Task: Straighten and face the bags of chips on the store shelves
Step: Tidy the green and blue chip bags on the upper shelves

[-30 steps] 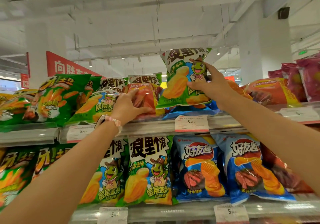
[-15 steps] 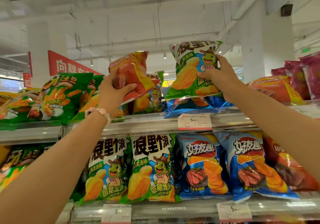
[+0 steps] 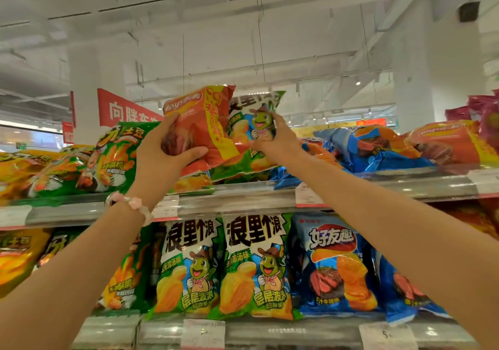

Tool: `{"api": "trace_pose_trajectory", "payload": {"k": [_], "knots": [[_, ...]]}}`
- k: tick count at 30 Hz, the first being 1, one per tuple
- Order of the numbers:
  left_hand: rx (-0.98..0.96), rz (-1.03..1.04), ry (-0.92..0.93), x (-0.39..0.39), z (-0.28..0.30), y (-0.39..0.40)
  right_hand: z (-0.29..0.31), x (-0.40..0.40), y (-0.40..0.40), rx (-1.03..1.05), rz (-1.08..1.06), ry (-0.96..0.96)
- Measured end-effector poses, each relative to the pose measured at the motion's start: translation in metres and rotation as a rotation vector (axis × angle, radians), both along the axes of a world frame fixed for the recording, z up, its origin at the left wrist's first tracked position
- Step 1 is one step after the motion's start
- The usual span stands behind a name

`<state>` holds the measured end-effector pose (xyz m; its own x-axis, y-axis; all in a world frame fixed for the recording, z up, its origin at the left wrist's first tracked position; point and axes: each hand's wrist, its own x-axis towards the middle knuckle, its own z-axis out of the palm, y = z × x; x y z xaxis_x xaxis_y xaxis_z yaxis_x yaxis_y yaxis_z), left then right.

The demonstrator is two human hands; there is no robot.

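Top shelf, crowded chip bags

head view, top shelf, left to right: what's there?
green bag → left hand → orange bag → frog bag → right hand → blue bag → orange-red bag

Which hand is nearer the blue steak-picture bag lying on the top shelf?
Right. The right hand grips the green frog bag just left of the blue steak bag; the left hand holds the orange bag farther left.
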<state>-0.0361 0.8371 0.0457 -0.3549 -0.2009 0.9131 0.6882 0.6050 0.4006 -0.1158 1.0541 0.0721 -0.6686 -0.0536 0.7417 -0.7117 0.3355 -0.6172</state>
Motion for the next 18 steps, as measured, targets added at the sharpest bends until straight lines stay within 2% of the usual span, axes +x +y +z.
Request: {"api": "trace_pose_trajectory", "payload": {"k": [3, 6, 9, 12, 18], "knots": [[-0.013, 0.028, 0.000, 0.008, -0.005, -0.007, -0.009, -0.012, -0.015, 0.055, 0.008, -0.065], [-0.011, 0.057, 0.000, 0.013, -0.009, -0.012, -0.012, -0.019, -0.015, 0.023, 0.001, -0.200], [-0.032, 0.086, 0.004, 0.015, -0.011, -0.013, -0.009, -0.019, -0.014, 0.187, -0.113, -0.353], [-0.040, 0.094, -0.001, 0.014, -0.013, -0.007, -0.003, -0.012, -0.012, 0.321, -0.214, -0.352], [-0.078, 0.045, 0.002, 0.005, -0.017, 0.018, -0.002, 0.001, 0.001, 0.201, -0.065, -0.284]]}}
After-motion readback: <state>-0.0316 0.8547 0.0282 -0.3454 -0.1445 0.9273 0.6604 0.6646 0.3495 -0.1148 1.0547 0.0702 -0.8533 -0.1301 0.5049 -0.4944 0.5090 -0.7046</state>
